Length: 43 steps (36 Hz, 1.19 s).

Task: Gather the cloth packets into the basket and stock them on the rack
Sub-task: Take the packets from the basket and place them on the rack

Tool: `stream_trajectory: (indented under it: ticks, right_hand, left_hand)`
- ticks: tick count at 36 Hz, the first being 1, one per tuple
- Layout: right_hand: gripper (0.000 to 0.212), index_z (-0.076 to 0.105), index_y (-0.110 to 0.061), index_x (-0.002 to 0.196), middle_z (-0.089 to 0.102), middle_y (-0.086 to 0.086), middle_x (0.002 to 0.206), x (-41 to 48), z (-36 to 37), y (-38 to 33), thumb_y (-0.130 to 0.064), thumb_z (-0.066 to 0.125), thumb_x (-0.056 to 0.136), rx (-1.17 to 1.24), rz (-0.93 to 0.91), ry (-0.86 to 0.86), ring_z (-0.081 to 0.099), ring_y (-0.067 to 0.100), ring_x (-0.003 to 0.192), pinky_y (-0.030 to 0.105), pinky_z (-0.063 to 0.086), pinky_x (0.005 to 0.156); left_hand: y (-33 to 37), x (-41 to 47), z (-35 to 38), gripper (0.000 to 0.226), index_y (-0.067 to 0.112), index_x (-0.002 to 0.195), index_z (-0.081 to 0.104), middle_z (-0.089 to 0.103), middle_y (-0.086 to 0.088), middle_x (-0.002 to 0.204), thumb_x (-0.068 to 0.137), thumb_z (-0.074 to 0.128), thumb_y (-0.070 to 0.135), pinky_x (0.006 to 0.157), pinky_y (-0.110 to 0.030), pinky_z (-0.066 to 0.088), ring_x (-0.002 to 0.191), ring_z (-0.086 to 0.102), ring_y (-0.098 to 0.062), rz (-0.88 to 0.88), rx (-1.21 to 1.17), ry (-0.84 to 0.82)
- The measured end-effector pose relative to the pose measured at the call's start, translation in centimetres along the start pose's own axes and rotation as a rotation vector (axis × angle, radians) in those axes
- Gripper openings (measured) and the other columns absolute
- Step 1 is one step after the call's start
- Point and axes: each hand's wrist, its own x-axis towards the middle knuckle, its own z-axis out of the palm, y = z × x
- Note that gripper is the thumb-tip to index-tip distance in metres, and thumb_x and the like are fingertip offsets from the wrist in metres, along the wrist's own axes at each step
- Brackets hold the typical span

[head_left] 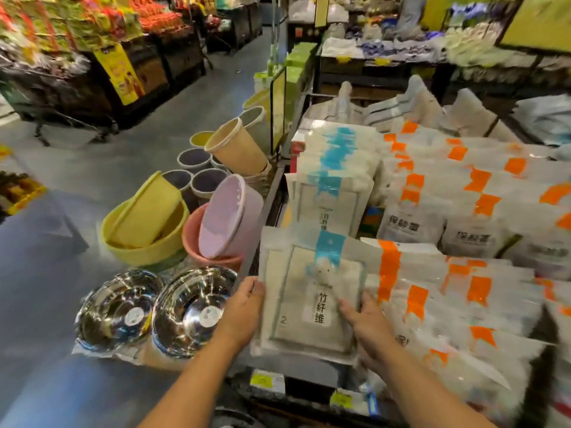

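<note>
Grips the flat, glossy, rectangular cloth packet (312, 304) at both side edges, left hand (247, 307) and right hand (367, 324) curled round it, just beside crinkly orange-banded packets (432, 291).

Left hand (244, 304) fingers hidden behind blue-striped packet (309, 307). Rack price tags (267, 379) illegible. Orange-striped packets (463, 288) cut off at right edge. Far shelves (401, 47) blurred.

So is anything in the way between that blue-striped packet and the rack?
Nothing visible. The left hand and right hand both hold the blue-striped packet at the front of the rack, beside the orange-striped packets.
</note>
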Motion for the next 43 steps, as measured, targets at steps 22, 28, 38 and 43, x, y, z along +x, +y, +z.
stream_trajectory:
  ticks: [22,28,38,43]
  right_hand:
    - [0.022,0.055,-0.020,0.119,0.055,0.007,0.126,8.9,5.6,8.9,-0.011,0.057,0.100,-0.352,0.114,0.418,0.056,0.025,0.111,0.034,0.045,0.097]
    - [0.055,0.034,-0.003,0.152,0.034,0.012,0.151,11.5,7.4,9.6,-0.020,0.053,0.104,-0.311,0.237,0.582,0.039,0.031,0.135,0.032,0.031,0.110]
    - [0.080,0.014,-0.015,0.159,0.026,0.012,0.162,10.9,7.0,10.5,-0.012,0.064,0.096,-0.449,0.303,0.576,0.033,0.033,0.145,0.041,0.029,0.118]
    - [0.089,0.003,-0.014,0.161,0.007,0.006,0.167,7.3,5.9,10.5,-0.006,0.063,0.095,-0.619,0.209,0.394,0.015,0.022,0.152,0.026,0.015,0.119]
  left_hand:
    - [-12.8,7.1,-0.1,0.055,0.015,0.128,0.046,0.064,-0.017,0.106,0.101,0.026,0.058,0.081,-0.046,0.049,0.096,0.061,-0.039,-0.438,0.638,0.046]
    - [-12.8,7.2,-0.2,0.049,0.017,0.121,0.050,0.065,-0.014,0.106,0.100,0.031,0.057,0.082,-0.045,0.048,0.098,0.060,-0.037,-0.444,0.577,0.062]
    - [-13.4,7.5,-0.4,0.051,0.019,0.121,0.050,0.064,-0.017,0.109,0.098,0.032,0.061,0.086,-0.049,0.048,0.103,0.058,-0.040,-0.509,0.559,0.042]
    - [-13.0,7.5,-0.4,0.049,0.019,0.114,0.051,0.061,-0.014,0.104,0.098,0.031,0.060,0.083,-0.047,0.046,0.098,0.056,-0.039,-0.538,0.564,0.026]
